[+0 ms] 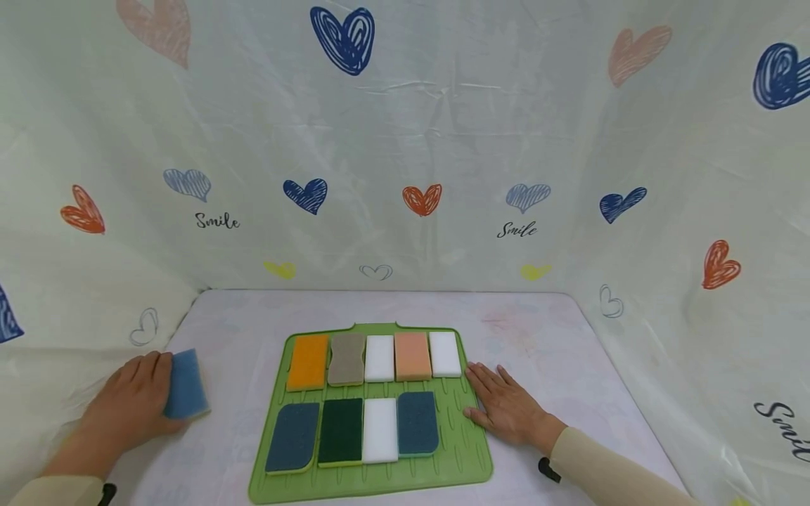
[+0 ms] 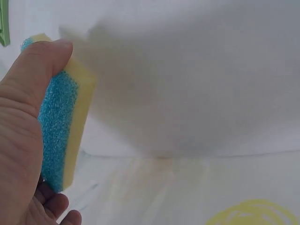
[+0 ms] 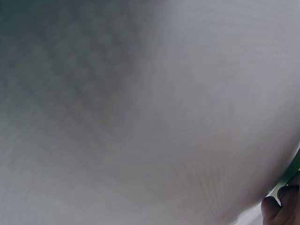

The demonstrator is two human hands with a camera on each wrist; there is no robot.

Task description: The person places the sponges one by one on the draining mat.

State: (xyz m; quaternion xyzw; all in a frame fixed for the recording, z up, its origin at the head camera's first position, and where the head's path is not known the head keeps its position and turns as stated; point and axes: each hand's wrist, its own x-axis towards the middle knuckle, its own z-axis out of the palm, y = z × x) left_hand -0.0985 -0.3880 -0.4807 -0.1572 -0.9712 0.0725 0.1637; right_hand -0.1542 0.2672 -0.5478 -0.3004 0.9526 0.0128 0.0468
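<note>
**Holding a blue sponge at the left while the right hand lies flat by the mat**

Head view: the left hand [image 1: 136,404] grips a blue sponge [image 1: 185,384], fingers curled round its left side; the sponge stands on edge on the desk [image 1: 569,337], well left of the green mat [image 1: 458,450]. The right hand [image 1: 506,407] lies palm down, fingers straight and spread, holding nothing; its fingertips overlap the mat's right edge, just beside the white sponge [image 1: 445,353] at the right end of the far row. Far row on the mat, left to right: orange sponge [image 1: 308,361], grey-brown sponge [image 1: 346,358], a white block [image 1: 380,358], peach sponge [image 1: 412,355], then that white sponge. Near row: dark blue sponge [image 1: 293,436], dark green sponge [image 1: 340,431], long white sponge [image 1: 380,429], teal sponge [image 1: 417,422]. The slot at the right end of the near row shows bare mat. A heart-printed cloth [image 1: 405,140] encloses the desk on three sides.

Left wrist view: thumb [image 2: 44,58] presses the top of the held sponge [image 2: 58,122], which shows a blue scouring face and a yellow foam layer. The other fingertips curl under its lower end. A sliver of the mat [image 2: 4,28] shows at the top left.

Right wrist view: mostly blurred pale surface. Fingertips [image 3: 281,206] show at the lower right corner; the hand's state cannot be read from here.
</note>
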